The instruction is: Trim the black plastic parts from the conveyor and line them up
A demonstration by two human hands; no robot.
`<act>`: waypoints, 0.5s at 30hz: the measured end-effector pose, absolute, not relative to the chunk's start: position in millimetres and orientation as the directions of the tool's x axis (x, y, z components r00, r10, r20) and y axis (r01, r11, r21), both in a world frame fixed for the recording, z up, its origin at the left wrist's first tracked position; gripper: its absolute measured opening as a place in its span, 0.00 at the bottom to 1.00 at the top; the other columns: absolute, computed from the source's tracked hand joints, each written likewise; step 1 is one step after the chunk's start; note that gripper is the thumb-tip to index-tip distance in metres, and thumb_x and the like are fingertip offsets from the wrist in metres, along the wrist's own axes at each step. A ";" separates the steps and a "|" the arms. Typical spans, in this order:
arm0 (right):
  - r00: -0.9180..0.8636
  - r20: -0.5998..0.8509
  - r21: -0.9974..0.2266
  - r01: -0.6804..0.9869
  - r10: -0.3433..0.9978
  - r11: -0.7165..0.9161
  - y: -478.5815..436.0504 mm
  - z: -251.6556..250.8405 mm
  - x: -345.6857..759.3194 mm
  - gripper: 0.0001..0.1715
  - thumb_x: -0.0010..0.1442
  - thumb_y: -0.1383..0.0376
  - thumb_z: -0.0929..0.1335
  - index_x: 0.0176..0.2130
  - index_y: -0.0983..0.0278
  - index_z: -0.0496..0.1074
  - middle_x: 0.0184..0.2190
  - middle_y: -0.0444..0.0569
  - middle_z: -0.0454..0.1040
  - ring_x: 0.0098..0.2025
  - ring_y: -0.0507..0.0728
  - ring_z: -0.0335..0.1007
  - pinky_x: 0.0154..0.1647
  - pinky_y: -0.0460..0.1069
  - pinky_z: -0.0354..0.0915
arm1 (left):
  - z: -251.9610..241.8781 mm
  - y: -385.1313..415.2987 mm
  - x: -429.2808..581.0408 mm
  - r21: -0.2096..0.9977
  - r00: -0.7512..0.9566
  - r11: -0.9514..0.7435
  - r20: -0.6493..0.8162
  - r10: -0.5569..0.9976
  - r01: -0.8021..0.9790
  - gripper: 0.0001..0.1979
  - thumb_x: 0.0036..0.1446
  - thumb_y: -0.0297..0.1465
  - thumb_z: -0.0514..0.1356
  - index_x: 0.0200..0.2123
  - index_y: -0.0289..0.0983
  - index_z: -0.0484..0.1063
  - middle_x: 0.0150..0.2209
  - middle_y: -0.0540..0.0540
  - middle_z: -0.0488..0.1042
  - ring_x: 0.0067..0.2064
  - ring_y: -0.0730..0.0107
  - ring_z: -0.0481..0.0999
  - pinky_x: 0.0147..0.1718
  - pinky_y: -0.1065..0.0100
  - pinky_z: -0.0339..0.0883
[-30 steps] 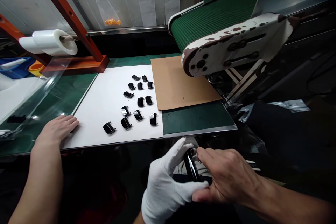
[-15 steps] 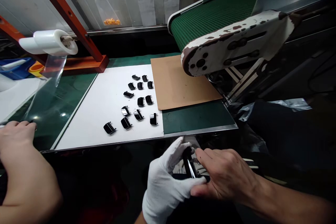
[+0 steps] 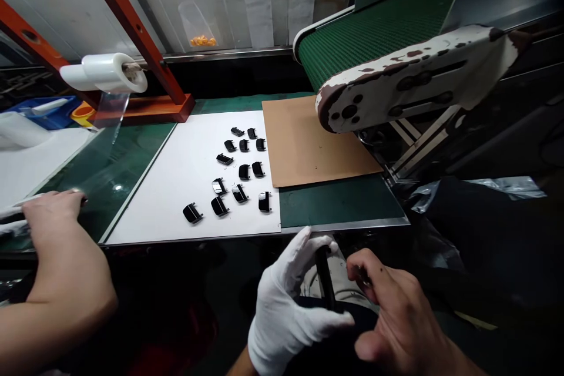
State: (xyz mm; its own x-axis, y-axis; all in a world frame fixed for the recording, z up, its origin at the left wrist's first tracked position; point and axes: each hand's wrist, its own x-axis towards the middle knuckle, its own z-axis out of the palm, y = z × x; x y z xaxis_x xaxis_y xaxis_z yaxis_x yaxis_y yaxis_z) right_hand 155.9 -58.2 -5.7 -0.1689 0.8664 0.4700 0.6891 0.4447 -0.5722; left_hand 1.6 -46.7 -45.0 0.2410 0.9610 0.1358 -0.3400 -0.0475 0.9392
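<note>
My left hand (image 3: 286,299), in a white glove, grips a black plastic part (image 3: 325,279) between thumb and fingers, just off the table's front edge. The part is turned nearly edge-on, so its full shape does not show. To its right is my bare right hand (image 3: 392,305), apart from the part, with thumb and curled forefinger spread from each other. Several small glossy black plastic pieces (image 3: 219,206) with short pegs lie scattered on a white sheet (image 3: 150,211) beyond my hands.
Brown cardboard (image 3: 317,153) lies under the end of a green conveyor belt (image 3: 379,35). A roll of clear film (image 3: 110,70) hangs on an orange-red stand (image 3: 145,41). At the left, another person's arm (image 3: 70,276) reaches over the table. A blue bin (image 3: 57,117) stands behind.
My right hand has come away from the black plastic part and moved right, its fingers parting. My left hand still holds the part, now turned more edge-on. The view has shifted slightly.
</note>
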 end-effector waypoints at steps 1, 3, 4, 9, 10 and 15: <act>-0.164 0.484 -0.551 0.706 0.860 0.445 -58.7 -4.3 154.7 0.39 0.56 0.34 0.48 0.31 0.62 0.63 0.18 0.41 0.64 0.15 0.49 0.58 0.15 0.46 0.55 | -44.3 -46.6 1.6 0.935 0.246 -0.049 0.142 0.959 -0.351 0.42 0.37 0.32 0.75 0.58 0.51 0.64 0.52 0.49 0.74 0.52 0.59 0.75 0.54 0.66 0.69; -0.195 0.506 -0.486 0.740 0.840 0.465 -58.8 -1.8 153.9 0.40 0.55 0.33 0.51 0.32 0.64 0.65 0.19 0.43 0.66 0.17 0.51 0.63 0.18 0.46 0.59 | -43.1 -46.4 1.8 0.927 0.253 -0.043 0.147 0.956 -0.373 0.42 0.38 0.34 0.75 0.58 0.51 0.64 0.53 0.49 0.74 0.52 0.59 0.75 0.53 0.66 0.70; -0.222 0.509 -0.445 0.758 0.831 0.476 -58.5 -0.6 154.4 0.40 0.55 0.34 0.52 0.31 0.65 0.66 0.19 0.44 0.67 0.18 0.52 0.65 0.19 0.47 0.60 | -42.4 -46.2 2.0 0.925 0.258 -0.040 0.146 0.955 -0.377 0.42 0.38 0.34 0.75 0.58 0.51 0.63 0.52 0.49 0.74 0.52 0.59 0.75 0.53 0.66 0.70; -0.333 0.443 -0.270 0.836 0.832 0.478 -56.1 6.2 162.0 0.48 0.56 0.34 0.51 0.36 0.72 0.71 0.20 0.48 0.70 0.19 0.55 0.70 0.18 0.50 0.61 | -37.9 -46.3 1.6 0.950 0.292 -0.037 0.132 0.947 -0.309 0.43 0.37 0.28 0.75 0.58 0.52 0.64 0.51 0.53 0.75 0.52 0.64 0.75 0.53 0.74 0.68; -0.342 0.415 -0.256 0.845 0.843 0.469 -55.9 7.5 163.5 0.50 0.55 0.33 0.50 0.37 0.73 0.72 0.21 0.48 0.71 0.20 0.56 0.70 0.18 0.50 0.61 | -36.9 -46.5 0.9 0.954 0.300 -0.039 0.132 0.945 -0.296 0.44 0.37 0.27 0.75 0.58 0.52 0.64 0.51 0.53 0.75 0.52 0.65 0.75 0.53 0.75 0.68; -0.353 0.302 -0.238 0.872 0.885 0.428 -55.9 10.8 166.5 0.53 0.51 0.30 0.48 0.35 0.70 0.72 0.21 0.50 0.71 0.20 0.59 0.71 0.17 0.52 0.60 | -32.7 -47.2 -2.9 0.970 0.323 -0.064 0.140 0.936 -0.236 0.46 0.36 0.27 0.76 0.58 0.52 0.64 0.52 0.54 0.75 0.52 0.65 0.75 0.54 0.76 0.66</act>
